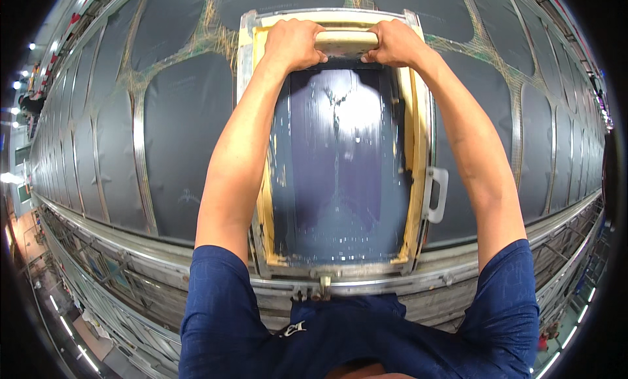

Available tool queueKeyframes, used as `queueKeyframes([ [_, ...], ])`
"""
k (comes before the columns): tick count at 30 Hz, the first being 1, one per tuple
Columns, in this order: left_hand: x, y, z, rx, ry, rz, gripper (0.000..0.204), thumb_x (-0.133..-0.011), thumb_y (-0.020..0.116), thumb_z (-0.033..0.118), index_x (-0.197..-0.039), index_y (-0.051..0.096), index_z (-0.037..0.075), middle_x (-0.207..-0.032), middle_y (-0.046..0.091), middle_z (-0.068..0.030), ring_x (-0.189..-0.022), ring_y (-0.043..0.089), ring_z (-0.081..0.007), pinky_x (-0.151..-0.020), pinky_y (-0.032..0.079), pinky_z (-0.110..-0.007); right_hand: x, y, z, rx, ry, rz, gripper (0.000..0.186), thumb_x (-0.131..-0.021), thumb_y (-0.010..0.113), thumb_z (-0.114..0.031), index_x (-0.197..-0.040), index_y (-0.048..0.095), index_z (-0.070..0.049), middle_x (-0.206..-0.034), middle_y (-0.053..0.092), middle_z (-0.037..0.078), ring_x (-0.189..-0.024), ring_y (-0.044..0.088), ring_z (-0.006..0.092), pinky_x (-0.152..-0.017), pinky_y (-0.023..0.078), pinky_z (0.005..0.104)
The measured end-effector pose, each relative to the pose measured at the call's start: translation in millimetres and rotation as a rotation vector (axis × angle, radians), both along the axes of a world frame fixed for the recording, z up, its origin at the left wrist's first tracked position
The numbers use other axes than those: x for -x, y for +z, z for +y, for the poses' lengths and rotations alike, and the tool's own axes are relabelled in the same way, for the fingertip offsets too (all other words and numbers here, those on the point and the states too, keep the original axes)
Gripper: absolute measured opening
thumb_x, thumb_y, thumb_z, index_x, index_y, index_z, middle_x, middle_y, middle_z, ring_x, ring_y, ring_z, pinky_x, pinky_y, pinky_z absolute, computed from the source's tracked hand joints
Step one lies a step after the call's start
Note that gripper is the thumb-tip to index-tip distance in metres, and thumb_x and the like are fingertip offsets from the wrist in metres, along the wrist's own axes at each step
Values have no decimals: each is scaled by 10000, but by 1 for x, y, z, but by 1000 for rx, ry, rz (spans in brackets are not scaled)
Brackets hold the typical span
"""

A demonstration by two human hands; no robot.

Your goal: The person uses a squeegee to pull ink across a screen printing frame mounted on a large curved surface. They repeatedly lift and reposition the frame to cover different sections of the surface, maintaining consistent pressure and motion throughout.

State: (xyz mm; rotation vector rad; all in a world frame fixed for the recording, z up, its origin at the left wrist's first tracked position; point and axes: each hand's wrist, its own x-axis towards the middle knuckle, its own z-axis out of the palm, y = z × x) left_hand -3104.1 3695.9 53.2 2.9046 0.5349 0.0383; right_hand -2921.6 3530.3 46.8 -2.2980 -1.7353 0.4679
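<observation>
Both arms reach forward to the far end of a screen-printing frame (417,241). My left hand (293,44) and my right hand (398,44) are closed round the two ends of a squeegee (345,37) with a pale wooden handle. Its lower edge rests on the mesh (337,196), which is coated with dark, shiny ink. Light glares off the wet ink just below the squeegee. Yellow tape lines the inside of the frame. The frame lies on dark fabric panels (190,137).
A white handle (436,194) sticks out from the frame's right side. Along the near edge of the long table runs a metal rail (163,251), with a small clamp-like fitting (325,284) below the frame. Rows of dark panels stretch away to both sides.
</observation>
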Motion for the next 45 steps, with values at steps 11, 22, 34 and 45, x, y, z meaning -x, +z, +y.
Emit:
queueKeyframes([
  [11, 224, 7, -209, 117, -86, -59, 150, -697, 827, 211, -818, 759, 155, -717, 722, -79, -732, 714, -280, -772, 471, -443, 228, 19, -215, 75, -26, 30, 267, -720, 877, -289, -834, 738, -90, -707, 700, 142, -733, 711, 356, -746, 553, 468],
  [22, 290, 6, -270, 5, -112, -146, 248, -635, 850, 201, -835, 720, 131, -870, 676, -29, -928, 608, -246, -849, 428, -415, 161, -11, -278, -419, -808, -177, 431, -929, 710, -375, -1243, 689, -81, -1255, 692, 179, -1181, 639, 355, -1018, 489, 474],
  [34, 328, 12, -272, 164, 21, -270, 136, -658, 715, 63, -753, 675, 152, -808, 646, -13, -836, 623, -239, -818, 416, -402, 161, 6, -267, -409, -944, 212, 281, -955, 693, -347, -937, 701, -66, -792, 671, 58, -732, 587, 175, -721, 494, 374],
  [45, 494, 22, -72, 63, 66, -175, 171, -702, 807, 169, -867, 765, 187, -894, 752, 32, -794, 655, -222, -791, 451, -398, 344, -30, -69, -650, -913, 426, 225, -921, 694, -268, -944, 697, -44, -795, 677, 78, -719, 596, 169, -694, 493, 362],
])
